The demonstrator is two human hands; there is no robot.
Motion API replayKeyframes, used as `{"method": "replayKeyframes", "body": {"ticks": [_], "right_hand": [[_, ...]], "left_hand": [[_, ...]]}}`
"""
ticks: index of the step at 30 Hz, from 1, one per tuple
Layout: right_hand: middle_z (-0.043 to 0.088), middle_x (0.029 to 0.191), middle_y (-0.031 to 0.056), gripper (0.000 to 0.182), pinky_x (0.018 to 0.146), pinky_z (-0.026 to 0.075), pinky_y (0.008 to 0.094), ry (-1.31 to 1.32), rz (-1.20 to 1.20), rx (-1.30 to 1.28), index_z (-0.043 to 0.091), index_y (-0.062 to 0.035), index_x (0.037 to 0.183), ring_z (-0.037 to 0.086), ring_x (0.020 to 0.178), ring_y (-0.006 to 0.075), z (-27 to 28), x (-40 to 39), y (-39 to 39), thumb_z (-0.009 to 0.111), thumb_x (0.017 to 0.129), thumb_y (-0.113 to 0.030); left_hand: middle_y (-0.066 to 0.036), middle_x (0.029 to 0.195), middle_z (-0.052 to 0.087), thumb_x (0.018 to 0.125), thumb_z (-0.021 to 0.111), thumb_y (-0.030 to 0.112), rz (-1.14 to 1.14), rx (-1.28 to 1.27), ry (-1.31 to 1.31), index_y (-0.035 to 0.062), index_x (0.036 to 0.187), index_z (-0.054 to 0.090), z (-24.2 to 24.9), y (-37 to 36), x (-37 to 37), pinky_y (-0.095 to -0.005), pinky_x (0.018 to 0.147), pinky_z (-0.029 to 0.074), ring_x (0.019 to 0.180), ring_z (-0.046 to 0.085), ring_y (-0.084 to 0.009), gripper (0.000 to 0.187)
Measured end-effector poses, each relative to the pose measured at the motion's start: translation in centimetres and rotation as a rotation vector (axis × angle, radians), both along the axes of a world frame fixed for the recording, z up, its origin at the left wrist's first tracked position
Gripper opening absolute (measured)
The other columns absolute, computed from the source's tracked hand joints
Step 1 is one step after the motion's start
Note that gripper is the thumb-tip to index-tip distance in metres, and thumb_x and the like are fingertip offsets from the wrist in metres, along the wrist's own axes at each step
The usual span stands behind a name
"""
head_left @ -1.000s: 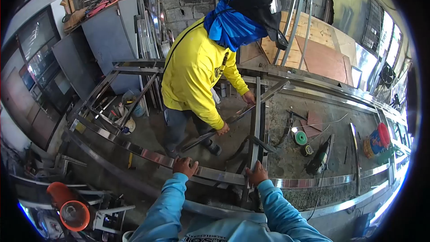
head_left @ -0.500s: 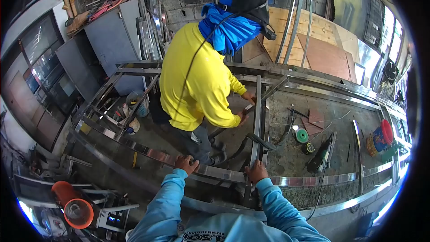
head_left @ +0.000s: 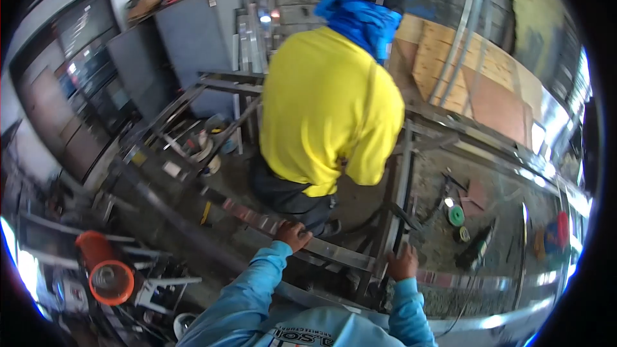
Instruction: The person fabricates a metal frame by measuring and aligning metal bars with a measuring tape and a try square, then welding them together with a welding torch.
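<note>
- Left hand (head_left: 294,236) curls its fingers over the near side of a metal frame (head_left: 340,256) stretching before the wearer.
- Right hand (head_left: 403,262) sits at a crossbar's (head_left: 400,186) near end; blur hides whether its fingers grip.
- Beyond, a person in yellow (head_left: 331,109) leans forward, back turned.

Co-worker (head_left: 324,106) — both hands hidden, metal frame (head_left: 342,256) blurred

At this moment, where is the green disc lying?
In the head view, the green disc lies on the floor, right of centre, beyond the person's right hand and just below-left of the brown board piece.
</note>
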State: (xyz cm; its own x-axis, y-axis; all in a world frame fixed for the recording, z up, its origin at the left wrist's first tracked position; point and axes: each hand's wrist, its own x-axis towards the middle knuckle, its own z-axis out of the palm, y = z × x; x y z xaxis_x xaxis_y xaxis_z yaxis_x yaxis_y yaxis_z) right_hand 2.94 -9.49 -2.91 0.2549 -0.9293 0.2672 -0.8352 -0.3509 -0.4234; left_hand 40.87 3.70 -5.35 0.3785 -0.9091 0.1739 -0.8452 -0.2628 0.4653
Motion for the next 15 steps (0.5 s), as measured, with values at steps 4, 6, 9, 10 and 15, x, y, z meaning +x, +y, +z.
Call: {"method": "replayKeyframes", "body": {"ticks": [4, 6, 9, 10, 15], "right_hand": [[0.058, 0.118, 0.0284, 0.054, 0.095, 0.046, 0.0530, -0.048, -0.058, 0.227, 0.055, 0.0043, 0.123, 0.055, 0.111, 0.0477, 0.7, -4.6, 0.8, 0.071, 0.080, -0.024], [0.059, 0.112, 0.0268, 0.050, 0.091, 0.047, 0.0533, -0.017, -0.024, 0.112, 0.055, 0.0043, 0.120, 0.056, 0.107, 0.0466, -1.5, -7.4, 1.5, 0.070, 0.081, -0.023], [0.060, 0.108, 0.0255, 0.045, 0.090, 0.046, 0.0529, -0.013, -0.057, 0.174, 0.055, 0.0033, 0.117, 0.056, 0.104, 0.0457, -2.7, -9.8, 2.3, 0.070, 0.082, -0.021], [0.060, 0.107, 0.0249, 0.043, 0.091, 0.046, 0.0526, -0.070, -0.057, 0.222, 0.056, 0.0027, 0.115, 0.056, 0.104, 0.0454, -0.5, -9.4, 3.4, 0.069, 0.082, -0.021], [0.062, 0.104, 0.0222, 0.032, 0.087, 0.048, 0.0507, -0.071, -0.002, 0.173, 0.058, -0.0014, 0.108, 0.058, 0.099, 0.0434, -0.6, -10.5, 4.5, 0.069, 0.083, -0.019]], "left_hand": [[-0.012, 0.096, 0.070, 0.084, 0.067, 0.050, 0.014, -0.064, -0.018, 0.0105, 0.097, 0.068, -0.6, 0.1, 0.2, -0.0472, 0.101, 0.040, 0.099, 0.063, -0.0356, 0.042], [-0.012, 0.096, 0.070, 0.084, 0.067, 0.050, -0.009, -0.031, -0.053, 0.0099, 0.097, 0.068, -0.5, -0.1, 0.3, -0.0470, 0.100, 0.041, 0.099, 0.063, -0.0354, 0.042], [-0.013, 0.095, 0.070, 0.084, 0.067, 0.049, 0.008, -0.051, -0.033, 0.0091, 0.093, 0.067, -0.4, 0.0, 0.2, -0.0460, 0.100, 0.042, 0.097, 0.064, -0.0351, 0.041], [-0.013, 0.095, 0.071, 0.085, 0.066, 0.049, 0.022, -0.059, -0.023, 0.0086, 0.094, 0.068, -0.4, 0.0, 0.2, -0.0468, 0.102, 0.041, 0.098, 0.064, -0.0346, 0.042], [-0.013, 0.083, 0.071, 0.083, 0.068, 0.045, 0.017, -0.140, 0.004, 0.0095, 0.087, 0.068, -0.9, -0.1, 0.1, -0.0477, 0.099, 0.043, 0.087, 0.066, -0.0354, 0.036]]}}
